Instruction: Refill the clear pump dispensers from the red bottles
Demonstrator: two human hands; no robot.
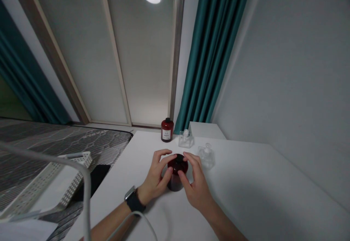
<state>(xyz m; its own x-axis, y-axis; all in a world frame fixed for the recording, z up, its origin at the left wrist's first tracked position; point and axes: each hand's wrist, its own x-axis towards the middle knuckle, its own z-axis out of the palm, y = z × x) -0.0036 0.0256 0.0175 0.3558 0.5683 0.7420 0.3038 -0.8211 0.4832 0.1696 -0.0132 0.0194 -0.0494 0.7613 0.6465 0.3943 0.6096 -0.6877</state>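
Note:
A dark red bottle [175, 182] with a black cap stands upright on the white table [235, 201], between my hands. My left hand [156, 175], with a dark watch on its wrist, curves round the bottle's left side, fingertips at its shoulder and cap. From the right, my right hand [197, 189] has its thumb and fingers against the bottle's upper part. Behind the right hand sits a clear glass bottle [207, 158]. Another clear bottle [185, 140] stands farther back, beside a second red bottle [167, 130] with a white label.
A white box-like piece [206, 129] adjoins the table's far edge, below a teal curtain [209, 51]. Left of the table, a white perforated basket [27, 197] is seen above the grey carpet [109, 142]. Pale cables [86, 197] cross the near left. A wall borders the right.

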